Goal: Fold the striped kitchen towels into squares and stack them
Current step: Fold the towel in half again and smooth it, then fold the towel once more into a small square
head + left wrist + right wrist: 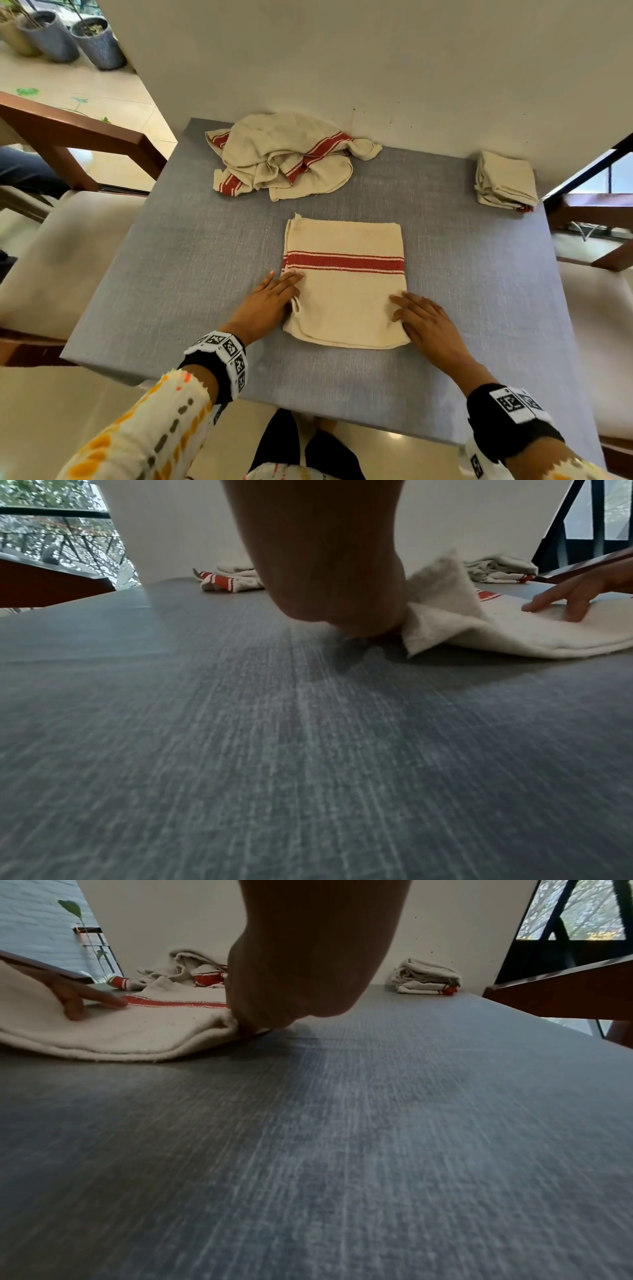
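A cream towel with one red stripe (346,291) lies folded into a rectangle in the middle of the grey table (171,274). My left hand (270,301) is at its left edge: the fingers lie straight on top by the stripe and the thumb is out of sight under a raised flap (441,593), pinching it. On the near right corner rests my right hand (424,318), fingers and thumb spread flat. Both wrist views show the towel (120,1031) lifting slightly beside each hand (308,974).
A crumpled pile of striped towels (284,154) lies at the back of the table by the wall. A stack of folded towels (505,181) sits at the back right corner. Wooden chairs (68,137) flank the table on both sides.
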